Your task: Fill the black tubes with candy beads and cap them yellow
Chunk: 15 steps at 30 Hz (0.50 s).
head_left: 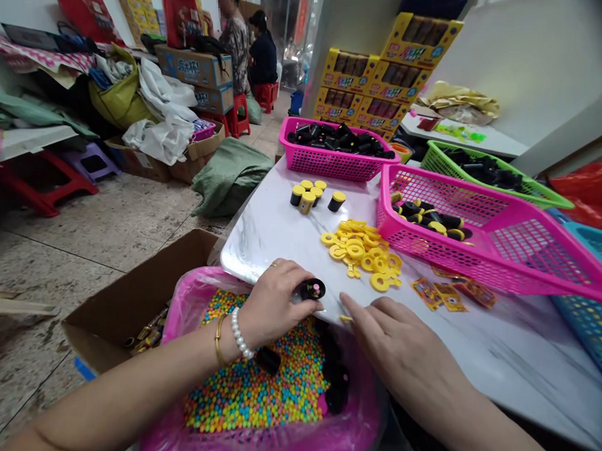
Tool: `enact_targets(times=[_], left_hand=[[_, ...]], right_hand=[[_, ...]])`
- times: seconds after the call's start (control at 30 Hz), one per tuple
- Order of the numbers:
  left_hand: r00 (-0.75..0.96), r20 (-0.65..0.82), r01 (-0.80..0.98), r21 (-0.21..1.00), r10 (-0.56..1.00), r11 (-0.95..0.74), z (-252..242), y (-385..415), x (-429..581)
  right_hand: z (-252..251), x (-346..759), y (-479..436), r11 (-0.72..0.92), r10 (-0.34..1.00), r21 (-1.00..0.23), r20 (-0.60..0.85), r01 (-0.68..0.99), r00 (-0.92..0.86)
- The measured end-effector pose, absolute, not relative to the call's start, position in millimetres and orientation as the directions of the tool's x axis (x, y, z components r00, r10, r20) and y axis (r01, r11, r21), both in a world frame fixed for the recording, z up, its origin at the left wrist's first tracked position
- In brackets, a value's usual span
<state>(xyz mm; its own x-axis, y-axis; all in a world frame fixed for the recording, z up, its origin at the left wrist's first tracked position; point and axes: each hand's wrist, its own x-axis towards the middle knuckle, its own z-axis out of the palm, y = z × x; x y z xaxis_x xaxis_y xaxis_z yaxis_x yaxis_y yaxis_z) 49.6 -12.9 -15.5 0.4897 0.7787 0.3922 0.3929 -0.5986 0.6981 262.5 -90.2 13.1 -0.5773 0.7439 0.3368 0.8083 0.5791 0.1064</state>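
Yellow rings (355, 250) lie beside a pink basket (521, 244); left grip (271, 302) clasps a black cup (314, 289), right grip (401, 337) unclear.

My left hand (276, 299) grips a black cup (313, 289), pink pieces visible inside, at the near edge of the worktop (276, 243). My right hand (404, 340) lies beside a small yellow piece (346, 318); contact is unclear. Near: a plastic-lined pink tub (173, 322) of multicoloured beads (238, 405). Farther: heaped yellow rings (353, 239), standing yellow-capped cups (307, 202), and, right, a pink basket (496, 245) of black-and-yellow cups (432, 219).
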Motion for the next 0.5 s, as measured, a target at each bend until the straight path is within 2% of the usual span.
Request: enact_targets(times=[0.03, 0.07, 0.1, 0.13, 0.2, 0.23, 0.27, 0.33, 0.5], left_hand=[[0.483, 0.392, 0.393, 0.702, 0.783, -0.594, -15.6, -13.2, 50.1], [0.476, 0.394, 0.394, 0.704, 0.787, -0.59, -16.0, -13.7, 50.6], [0.466, 0.399, 0.394, 0.705, 0.79, -0.589, -16.7, -14.2, 51.1], [0.458, 0.406, 0.396, 0.703, 0.791, -0.591, -17.6, -14.7, 51.7], [0.446, 0.426, 0.399, 0.692, 0.787, -0.602, -19.9, -15.4, 52.9], [0.442, 0.437, 0.4, 0.685, 0.783, -0.609, -20.9, -15.6, 53.5], [0.437, 0.449, 0.401, 0.678, 0.779, -0.616, -21.8, -15.7, 54.0], [0.427, 0.468, 0.406, 0.665, 0.774, -0.626, -22.9, -15.8, 54.6], [0.435, 0.47, 0.427, 0.644, 0.768, -0.635, -22.8, -16.4, 54.4]], right_hand=[[18.7, 262.3, -88.1, 0.626, 0.729, 0.082, 0.293, 0.775, -0.619], [24.0, 262.5, -85.1, 0.658, 0.73, -0.009, 0.256, 0.753, -0.634], [28.7, 263.2, -81.3, 0.651, 0.757, -0.167, 0.22, 0.74, -0.616], [32.5, 264.1, -76.4, 0.589, 0.804, -0.371, 0.176, 0.718, -0.568], [36.2, 265.7, -63.9, 0.318, 0.904, -0.768, 0.068, 0.556, -0.423], [36.0, 265.7, -56.9, 0.163, 0.941, -0.89, 0.01, 0.426, -0.338], [34.4, 264.8, -50.0, 0.036, 0.964, -0.954, -0.045, 0.296, -0.262], [28.7, 259.8, -38.4, -0.123, 0.978, -0.987, -0.138, 0.106, -0.154], [15.5, 239.5, -28.7, -0.347, 0.936, -0.936, -0.341, -0.054, -0.089]])
